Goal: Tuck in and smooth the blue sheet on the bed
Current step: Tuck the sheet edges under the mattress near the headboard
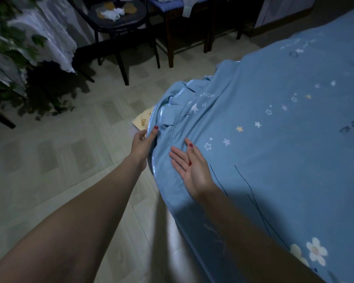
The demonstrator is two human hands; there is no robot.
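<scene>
At bed edge: left hand pinches sheet.

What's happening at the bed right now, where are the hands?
A person is making the bed. The left hand pinches the bunched edge of the blue sheet at the bed's side, while the right hand lies open, palm up, on the sheet beside it. The edge ahead is rumpled and not yet tucked.
</scene>
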